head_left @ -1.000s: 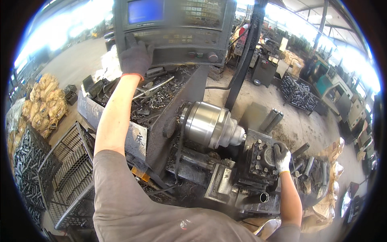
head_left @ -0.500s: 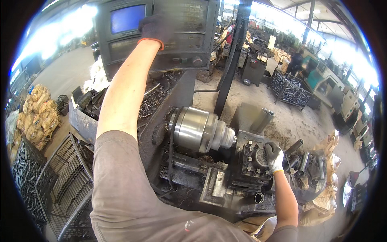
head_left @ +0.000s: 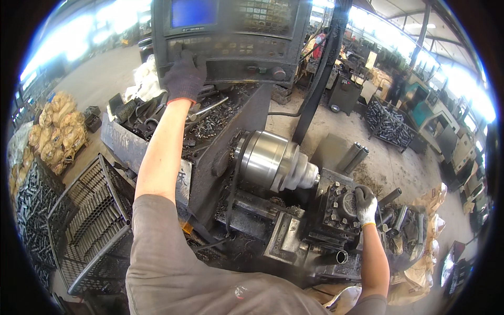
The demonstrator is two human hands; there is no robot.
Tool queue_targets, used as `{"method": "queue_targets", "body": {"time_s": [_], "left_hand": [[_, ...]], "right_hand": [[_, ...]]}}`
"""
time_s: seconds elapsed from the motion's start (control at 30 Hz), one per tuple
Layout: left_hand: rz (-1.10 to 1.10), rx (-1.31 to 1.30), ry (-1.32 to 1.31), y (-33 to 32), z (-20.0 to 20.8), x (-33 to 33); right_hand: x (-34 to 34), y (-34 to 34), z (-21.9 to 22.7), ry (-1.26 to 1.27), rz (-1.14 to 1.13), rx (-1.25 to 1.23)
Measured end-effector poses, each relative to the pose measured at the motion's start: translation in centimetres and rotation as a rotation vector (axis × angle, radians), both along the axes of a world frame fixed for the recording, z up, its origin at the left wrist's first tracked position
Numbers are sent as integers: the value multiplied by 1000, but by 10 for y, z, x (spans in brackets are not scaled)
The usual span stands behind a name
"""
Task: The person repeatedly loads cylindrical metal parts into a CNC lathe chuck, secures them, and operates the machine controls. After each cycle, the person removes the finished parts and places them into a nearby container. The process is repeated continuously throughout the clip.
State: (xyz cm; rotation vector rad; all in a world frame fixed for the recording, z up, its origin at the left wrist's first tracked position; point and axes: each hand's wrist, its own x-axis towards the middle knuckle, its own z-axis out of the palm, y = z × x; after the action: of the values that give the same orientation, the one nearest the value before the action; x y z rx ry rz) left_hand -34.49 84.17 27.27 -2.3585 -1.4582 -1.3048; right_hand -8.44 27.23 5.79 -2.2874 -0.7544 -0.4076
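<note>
My left hand (head_left: 184, 77), in a dark glove with an orange cuff, is in front of the lower part of a machine control panel (head_left: 226, 50). Its fingers point up, apart, with nothing in them. At the right, my right hand (head_left: 366, 205) wears a white glove with dark fingers. Those fingers curl over the edge of a square tool post (head_left: 336, 207) with a round cap and several bolts. Between my arms sits a shiny lathe chuck (head_left: 265, 160), its stepped nose facing the tool post. A hollow metal tube (head_left: 341, 256) lies below the tool post.
Chips and a metal rod (head_left: 209, 108) lie in the tray behind my left forearm. A wire basket (head_left: 97, 226) of metal tubes stands at the left, near tan sacks (head_left: 59, 126). More tubes (head_left: 401, 218) lie beyond my right hand. A dark post (head_left: 320, 79) rises behind the chuck.
My left hand has come down and left from beside the blue screen to the panel's lower part. My right hand stays on the tool post. The whole view has shifted slightly.
</note>
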Motion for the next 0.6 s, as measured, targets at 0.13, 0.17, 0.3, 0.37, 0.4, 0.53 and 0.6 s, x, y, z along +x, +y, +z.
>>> {"method": "queue_targets", "body": {"time_s": [0.13, 0.17, 0.3, 0.37, 0.4, 0.53, 0.6], "left_hand": [[5, 160, 61, 15, 3, -1], [23, 199, 102, 12, 7, -2], [-20, 165, 176, -31, 20, -15], [-165, 254, 35, -83, -9, -25], [-465, 128, -137, -116, -41, -37], [-1192, -346, 111, -257, -220, -105], [-1163, -1136, -120, -287, -305, -136]], "right_hand": [[2, -1, -1, 2, -27, -32], [3, -1, -2, -21, -14, -26], [3, -3, -1, 39, -41, -41], [3, -3, 0, 46, -1, 10], [4, -2, 1, 44, -14, -6], [6, -2, 2, 45, 4, -21], [7, -3, 0, 54, -17, -26]]}}
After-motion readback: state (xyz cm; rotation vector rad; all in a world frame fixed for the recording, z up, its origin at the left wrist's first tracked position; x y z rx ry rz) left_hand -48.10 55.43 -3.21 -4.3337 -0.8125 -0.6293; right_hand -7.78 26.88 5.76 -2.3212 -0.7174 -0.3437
